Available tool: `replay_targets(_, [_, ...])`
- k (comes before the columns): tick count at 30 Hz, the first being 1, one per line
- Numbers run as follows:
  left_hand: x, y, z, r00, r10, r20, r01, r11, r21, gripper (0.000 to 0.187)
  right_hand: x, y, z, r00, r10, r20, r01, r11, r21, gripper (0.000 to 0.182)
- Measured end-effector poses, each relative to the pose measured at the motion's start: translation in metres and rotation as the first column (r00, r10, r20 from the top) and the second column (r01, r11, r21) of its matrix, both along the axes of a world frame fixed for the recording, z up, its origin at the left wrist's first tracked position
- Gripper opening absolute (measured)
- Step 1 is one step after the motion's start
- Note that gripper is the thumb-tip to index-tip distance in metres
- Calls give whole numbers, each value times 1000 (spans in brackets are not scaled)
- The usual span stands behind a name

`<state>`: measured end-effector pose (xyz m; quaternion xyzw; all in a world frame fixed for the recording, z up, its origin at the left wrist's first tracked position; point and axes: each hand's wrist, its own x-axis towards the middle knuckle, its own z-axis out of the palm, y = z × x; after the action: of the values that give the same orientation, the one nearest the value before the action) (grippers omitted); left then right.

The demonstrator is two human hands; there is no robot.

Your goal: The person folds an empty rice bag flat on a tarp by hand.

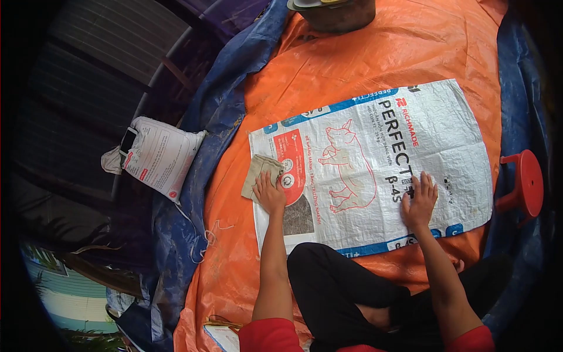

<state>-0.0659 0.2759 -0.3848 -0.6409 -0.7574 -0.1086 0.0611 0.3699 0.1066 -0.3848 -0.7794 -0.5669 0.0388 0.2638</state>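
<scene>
A large white woven feed sack (375,229) lies flat, printed with a red pig outline, blue borders and the word PERFECT. My left hand (270,193) rests palm down on a folded beige cloth (253,175) at the sack's left end, its fingers stretched out over the fabric. Further right, my right hand (420,202) presses flat on the sack beside the black lettering, with its fingers spread and nothing in them.
An orange tarp (293,88) covers the ground, with blue tarp (220,105) along its sides. At left stands a filled white sack (164,155) with loose string (208,240) nearby. A red stool (529,183) is at right; a dark tub (337,16) is at the top.
</scene>
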Motion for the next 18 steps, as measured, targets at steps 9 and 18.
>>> replay_targets(9, [1, -3, 0, 1000, 10, 11, -11, 997, 72, 51, -2, 1, -5, 999, 2, 47, -2, 1000, 12, 57])
replay_targets(18, [-2, -2, -2, 999, 5, 37, -8, 997, 74, 53, -3, 1, -7, 997, 2, 83, -4, 1000, 20, 57])
